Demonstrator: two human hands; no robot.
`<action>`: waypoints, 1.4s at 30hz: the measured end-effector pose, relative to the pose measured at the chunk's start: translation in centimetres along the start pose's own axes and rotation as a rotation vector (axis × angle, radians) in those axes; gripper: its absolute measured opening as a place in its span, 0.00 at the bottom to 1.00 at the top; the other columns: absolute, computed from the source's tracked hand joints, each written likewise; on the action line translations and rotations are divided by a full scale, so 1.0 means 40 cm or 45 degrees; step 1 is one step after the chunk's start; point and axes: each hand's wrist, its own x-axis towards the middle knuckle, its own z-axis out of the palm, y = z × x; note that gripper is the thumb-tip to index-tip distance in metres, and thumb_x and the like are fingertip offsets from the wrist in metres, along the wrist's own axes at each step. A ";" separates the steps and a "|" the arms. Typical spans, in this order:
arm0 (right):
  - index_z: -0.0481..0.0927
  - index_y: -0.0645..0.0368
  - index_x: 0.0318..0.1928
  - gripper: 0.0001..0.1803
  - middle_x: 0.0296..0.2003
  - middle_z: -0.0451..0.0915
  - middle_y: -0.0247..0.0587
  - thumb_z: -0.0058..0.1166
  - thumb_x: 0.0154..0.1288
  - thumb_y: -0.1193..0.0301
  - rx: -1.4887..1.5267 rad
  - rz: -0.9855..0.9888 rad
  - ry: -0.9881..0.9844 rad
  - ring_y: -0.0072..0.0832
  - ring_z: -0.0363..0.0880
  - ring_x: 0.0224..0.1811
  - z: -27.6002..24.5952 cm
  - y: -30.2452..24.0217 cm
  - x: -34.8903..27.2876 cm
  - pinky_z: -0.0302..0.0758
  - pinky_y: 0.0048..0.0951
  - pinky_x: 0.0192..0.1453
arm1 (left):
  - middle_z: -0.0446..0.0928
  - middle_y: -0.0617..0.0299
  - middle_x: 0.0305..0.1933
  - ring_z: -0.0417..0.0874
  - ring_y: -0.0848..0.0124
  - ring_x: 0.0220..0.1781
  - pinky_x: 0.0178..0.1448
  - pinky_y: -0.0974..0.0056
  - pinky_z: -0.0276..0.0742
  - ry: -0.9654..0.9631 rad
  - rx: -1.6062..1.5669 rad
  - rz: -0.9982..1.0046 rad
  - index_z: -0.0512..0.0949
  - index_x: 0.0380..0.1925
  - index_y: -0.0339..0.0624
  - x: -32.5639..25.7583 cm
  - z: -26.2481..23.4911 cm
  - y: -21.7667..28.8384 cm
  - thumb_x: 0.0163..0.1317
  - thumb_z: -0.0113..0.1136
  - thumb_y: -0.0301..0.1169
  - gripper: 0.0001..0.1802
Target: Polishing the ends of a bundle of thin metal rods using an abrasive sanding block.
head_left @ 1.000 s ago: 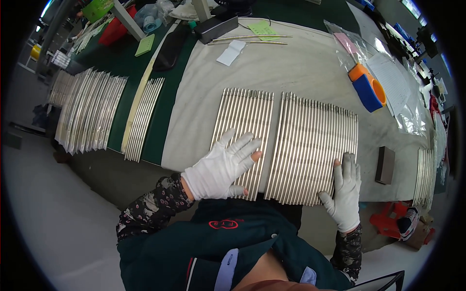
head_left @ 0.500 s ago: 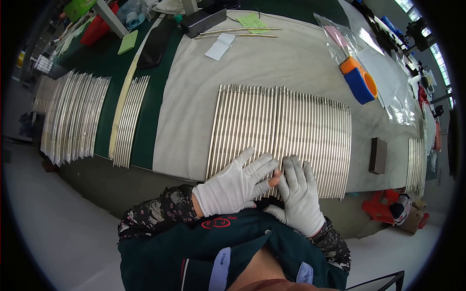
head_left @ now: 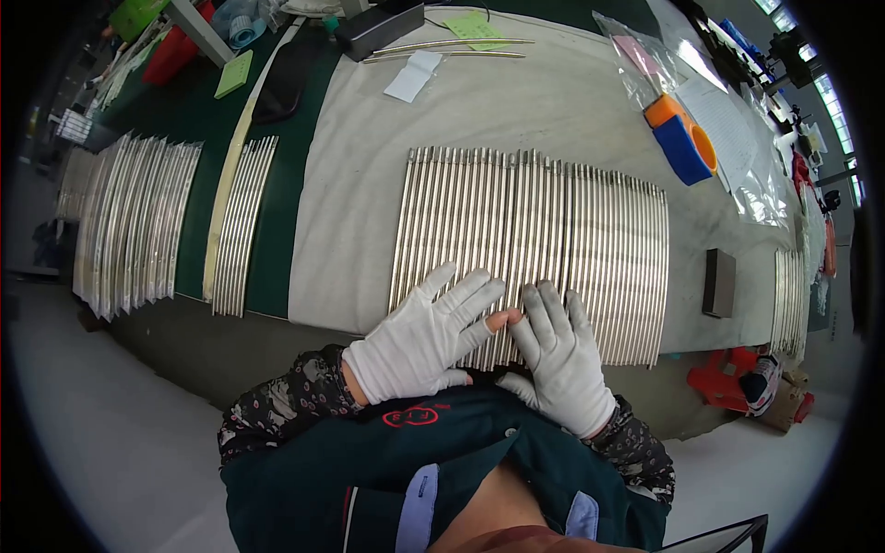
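Note:
A wide row of thin, shiny metal rods (head_left: 613, 249) lies side by side on the pale cloth (head_left: 355, 184) in front of me. My left hand (head_left: 419, 336), in a white glove with bare fingertips showing, rests on the near ends of the rods at the left, fingers spread. Just to its right my right hand (head_left: 558, 359) lies flat on the rods, its white glove greyed at the fingertips. The tips of both hands nearly meet. Narrow dark gaps split the row near its middle. Neither hand grips a rod; the rods under the palms are hidden.
Bundles of bagged rods (head_left: 138, 226) and a smaller loose set (head_left: 244, 226) lie at the left. A dark block (head_left: 719, 283) and more rods (head_left: 788, 300) are at the right. Farther back are an orange-and-blue tape dispenser (head_left: 682, 143), a black phone (head_left: 284, 83) and two rods (head_left: 452, 51).
Both hands have shifted slightly left, the left one more and also a little farther away. A second dark gap now shows between the rods. The whole view has tilted slightly.

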 end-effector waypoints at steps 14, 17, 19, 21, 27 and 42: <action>0.62 0.64 0.64 0.46 0.62 0.62 0.58 0.54 0.52 0.43 0.200 -0.168 0.009 0.51 0.57 0.69 -0.042 -0.007 0.043 0.51 0.51 0.72 | 0.56 0.43 0.70 0.56 0.46 0.72 0.73 0.39 0.46 0.077 0.088 -0.058 0.51 0.71 0.48 -0.115 -0.001 -0.064 0.49 0.59 0.62 0.54; 0.57 0.65 0.66 0.48 0.61 0.61 0.64 0.47 0.56 0.40 0.039 0.160 0.229 0.59 0.58 0.66 -0.037 0.095 -0.036 0.54 0.57 0.70 | 0.54 0.42 0.71 0.55 0.45 0.73 0.73 0.39 0.44 0.036 0.106 -0.067 0.48 0.73 0.51 -0.122 -0.001 -0.054 0.55 0.47 0.67 0.51; 0.54 0.63 0.69 0.46 0.65 0.58 0.65 0.39 0.64 0.39 -0.048 0.338 0.338 0.60 0.56 0.68 -0.016 0.180 -0.104 0.54 0.57 0.69 | 0.52 0.42 0.72 0.54 0.45 0.73 0.74 0.39 0.43 0.095 0.096 -0.047 0.47 0.73 0.52 -0.121 -0.009 -0.062 0.59 0.39 0.70 0.50; 0.53 0.62 0.70 0.45 0.66 0.57 0.64 0.40 0.64 0.41 -0.125 0.433 0.320 0.59 0.55 0.69 0.023 0.238 -0.151 0.53 0.56 0.70 | 0.51 0.42 0.73 0.53 0.44 0.74 0.74 0.38 0.41 0.148 0.062 -0.044 0.47 0.74 0.52 -0.113 -0.024 -0.080 0.61 0.33 0.70 0.48; 0.55 0.67 0.68 0.46 0.66 0.58 0.61 0.46 0.62 0.44 0.021 0.227 0.231 0.55 0.54 0.70 0.016 0.141 -0.041 0.49 0.53 0.73 | 0.54 0.42 0.72 0.54 0.44 0.74 0.75 0.44 0.45 0.429 0.103 -0.256 0.52 0.72 0.51 -0.084 -0.073 -0.144 0.63 0.32 0.69 0.46; 0.60 0.68 0.66 0.38 0.63 0.62 0.64 0.40 0.69 0.48 -0.109 0.595 0.475 0.58 0.59 0.67 0.050 0.307 -0.210 0.55 0.52 0.70 | 0.58 0.44 0.71 0.57 0.48 0.74 0.74 0.54 0.52 0.752 0.130 -0.172 0.59 0.69 0.40 -0.040 -0.185 -0.197 0.65 0.42 0.64 0.44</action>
